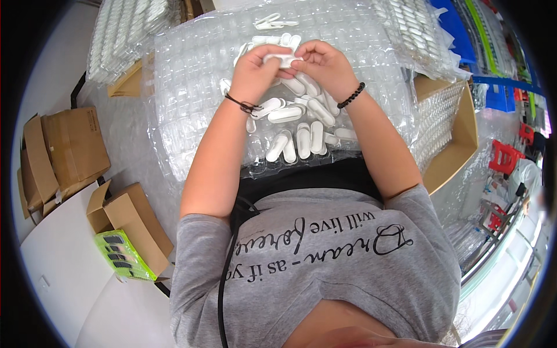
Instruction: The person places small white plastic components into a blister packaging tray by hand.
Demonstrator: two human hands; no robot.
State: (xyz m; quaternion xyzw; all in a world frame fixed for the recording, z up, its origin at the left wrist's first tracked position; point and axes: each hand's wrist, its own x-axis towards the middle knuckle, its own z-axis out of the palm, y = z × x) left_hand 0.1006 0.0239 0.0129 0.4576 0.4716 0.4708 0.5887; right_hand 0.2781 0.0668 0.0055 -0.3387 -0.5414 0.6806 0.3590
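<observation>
A white pill-shaped plastic piece [282, 59] is held level between my two hands. My left hand [254, 72] is closed around its left end, thumb on top. At the right end, my right hand [326, 65] pinches it with thumb and fingertips. Loose white oblong pieces [285, 113] of the same shape lie scattered beneath my hands and towards my body, some overlapping. A few standing beyond my hands are partly hidden by my fingers. Farther off lie thin white looped pieces [272, 23]. All rest on transparent moulded blister trays [194, 87].
Stacked filled blister trays [129, 40] stand at the far left, with another stack [415, 32] at the far right. An open carton [455, 145] holds trays at right. Brown cardboard boxes [78, 148] sit on the left, near a green-edged package [125, 255]. A red stool [503, 156] is farther right.
</observation>
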